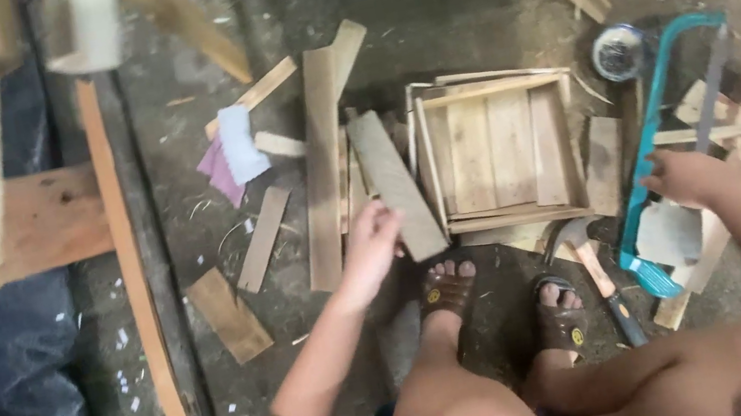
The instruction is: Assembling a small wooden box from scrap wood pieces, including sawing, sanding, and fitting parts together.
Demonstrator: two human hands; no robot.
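My left hand (374, 238) is closed around the near end of a short grey wooden slat (395, 183), thumb on top, fingers curled under its edge; the slat lies slanted on the floor, its far end pointing up and away from me. My right hand (685, 176) rests on the teal frame of a hacksaw (670, 120), fingers over the bar just beside the handle end; I cannot tell whether they are clenched round it or only laid on top.

Between my two hands sits a shallow wooden tray (501, 150), a frame of thin strips with slats laid side by side inside it. Just left of my left hand lies a long plank (323, 166), and further out that way a few loose offcuts and a blue and pink bit of cloth (231, 151). Below my right hand, near my sandalled feet, a hammer (594, 265) lies with its head toward the tray. Beyond the saw stands a small round tin (617, 51).

I judge this to be the picking-and-fitting stage: one slat chosen, the saw at hand. The next move calls for lifting the slat clear of the pile and getting a firm hold on the saw.
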